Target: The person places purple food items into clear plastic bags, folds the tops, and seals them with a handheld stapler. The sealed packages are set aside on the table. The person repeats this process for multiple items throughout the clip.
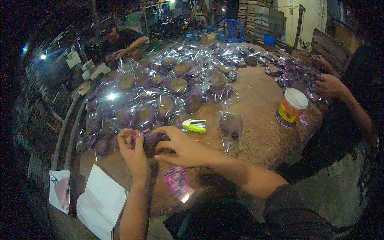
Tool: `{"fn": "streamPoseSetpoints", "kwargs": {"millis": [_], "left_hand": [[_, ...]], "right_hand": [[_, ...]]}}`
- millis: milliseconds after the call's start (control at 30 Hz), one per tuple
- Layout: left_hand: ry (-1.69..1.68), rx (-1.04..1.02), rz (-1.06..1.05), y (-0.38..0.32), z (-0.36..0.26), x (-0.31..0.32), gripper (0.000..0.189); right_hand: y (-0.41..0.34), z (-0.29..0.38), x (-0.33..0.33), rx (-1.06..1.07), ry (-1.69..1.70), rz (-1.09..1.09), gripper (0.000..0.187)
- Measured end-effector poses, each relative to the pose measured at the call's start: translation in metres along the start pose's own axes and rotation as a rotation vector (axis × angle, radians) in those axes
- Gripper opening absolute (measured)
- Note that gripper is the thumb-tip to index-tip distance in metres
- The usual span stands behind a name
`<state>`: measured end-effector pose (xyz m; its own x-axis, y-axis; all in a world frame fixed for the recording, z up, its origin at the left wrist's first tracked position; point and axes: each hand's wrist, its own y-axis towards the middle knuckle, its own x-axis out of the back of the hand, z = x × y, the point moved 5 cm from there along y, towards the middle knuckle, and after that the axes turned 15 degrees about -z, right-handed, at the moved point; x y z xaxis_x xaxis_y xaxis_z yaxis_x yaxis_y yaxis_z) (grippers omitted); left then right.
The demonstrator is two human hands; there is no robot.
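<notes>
My left hand (133, 145) pinches one end of a small dark purple item (151, 143), apparently wrapped in clear plastic, where a pink strip of card (141, 134) shows. Around its other end are the curved fingers of my right hand (177, 147). The item is partly hidden by the fingers, so its exact kind is unclear. Just beyond my right hand, a lime-green stapler (195, 128) lies on the brown tabletop (255, 87). Several pink printed cards (178, 181) lie close to my forearms. A single plastic-wrapped purple item (231, 123) rests right of the stapler.
Many similar wrapped round items (177, 85) cover the far left tabletop. A white-lidded tub (291, 107) stands at right, near a person's hands (331, 85) over more packets. Another person's arm (135, 46) reaches in at far left. An open notebook (103, 198) lies at lower left.
</notes>
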<state>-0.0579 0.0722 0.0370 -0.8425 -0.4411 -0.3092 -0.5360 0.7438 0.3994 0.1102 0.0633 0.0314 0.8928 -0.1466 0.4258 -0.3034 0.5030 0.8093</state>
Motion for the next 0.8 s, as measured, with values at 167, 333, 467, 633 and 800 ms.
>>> {"fn": "streamPoseSetpoints", "kwargs": {"millis": [167, 333, 467, 633, 800], "left_hand": [[-0.038, 0.053, 0.009, -0.003, -0.0018, -0.0011, 0.028], [-0.04, 0.069, 0.011, -0.0011, 0.0003, -0.0017, 0.031], [0.018, 0.04, -0.002, -0.0009, -0.0006, -0.0019, 0.03], [0.009, 0.057, 0.017, -0.0031, -0.0017, -0.0026, 0.025], [0.038, 0.052, 0.04, -0.0026, -0.0035, -0.003, 0.022]], "right_hand": [[-0.0005, 0.0005, 0.0011, -0.011, 0.023, -0.006, 0.03], [0.0016, 0.0024, 0.0014, -0.017, 0.036, 0.02, 0.03], [0.0027, 0.0031, 0.002, -0.032, 0.044, 0.048, 0.03], [0.0033, 0.005, 0.0038, -0.066, 0.066, 0.067, 0.03], [0.003, 0.0045, 0.0041, -0.112, 0.081, 0.104, 0.029]]}}
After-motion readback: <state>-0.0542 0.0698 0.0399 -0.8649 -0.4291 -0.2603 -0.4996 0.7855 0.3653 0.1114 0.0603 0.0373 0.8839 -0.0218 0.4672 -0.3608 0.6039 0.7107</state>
